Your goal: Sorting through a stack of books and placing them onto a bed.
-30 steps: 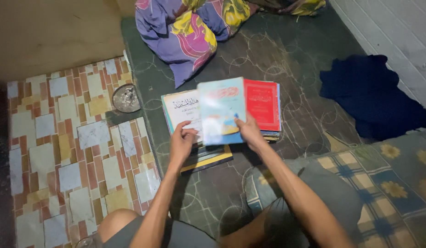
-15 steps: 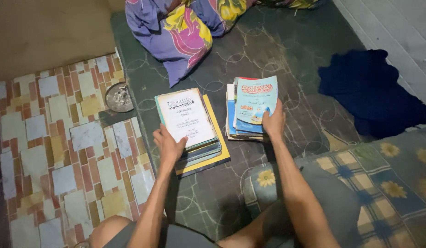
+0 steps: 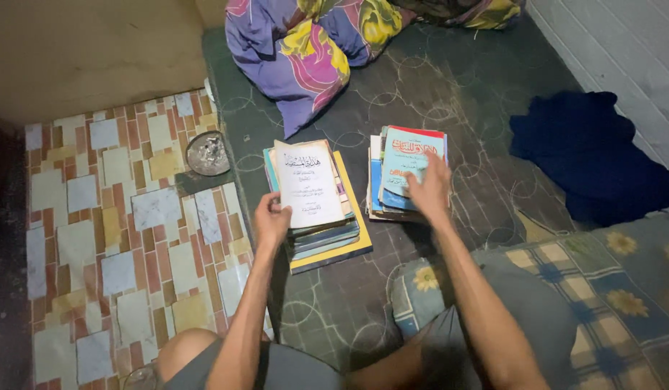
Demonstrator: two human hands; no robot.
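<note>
Two stacks of books lie on a dark patterned mat (image 3: 450,79). My left hand (image 3: 271,218) grips the near left edge of a cream-covered book (image 3: 308,182), lifting it off the left stack (image 3: 327,238), which rests on a wide yellow-edged book. My right hand (image 3: 429,186), blurred, rests with fingers spread on the light blue book (image 3: 401,162) topping the right stack (image 3: 381,206); a red cover edge shows behind it.
A purple, yellow and pink pillow (image 3: 305,43) lies at the far edge of the mat. A dark blue cloth (image 3: 591,155) sits right. A round metal ashtray (image 3: 208,153) stands on the tiled floor (image 3: 110,238) left. A checked flowered blanket (image 3: 594,289) covers my right leg.
My right hand set the light blue book down on the right stack over the red one and now lies on it. My left hand has taken hold of the cream book and tilted it up.
</note>
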